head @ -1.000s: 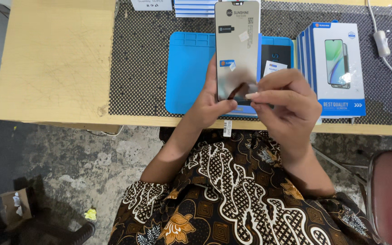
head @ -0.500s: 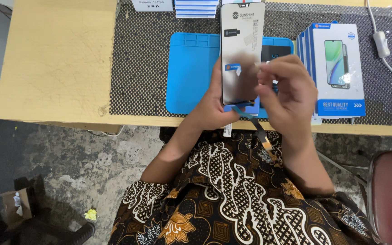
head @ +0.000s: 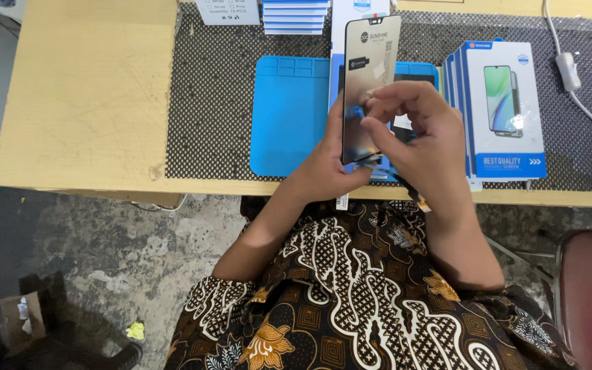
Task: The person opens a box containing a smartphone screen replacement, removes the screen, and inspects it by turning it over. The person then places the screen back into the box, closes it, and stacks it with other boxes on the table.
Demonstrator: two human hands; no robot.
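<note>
- Above the blue mat (head: pixel 289 116), left hand (head: pixel 327 164) grips the phone screen panel (head: pixel 370 75) upright
- Right hand (head: pixel 416 133) pinches its front film; boxes (head: pixel 505 109) right of the grip

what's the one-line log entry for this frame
left hand: holds phone screen panel upright | right hand: fingers pinch at panel face | below: blue mat | right: screen boxes

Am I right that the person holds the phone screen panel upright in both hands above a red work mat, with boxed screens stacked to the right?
Not quite: the work mat is blue, not red, as the head view shows. The rest stands: the left hand and the right hand hold the phone screen panel upright above it, with the boxed screens stacked to the right.
</note>
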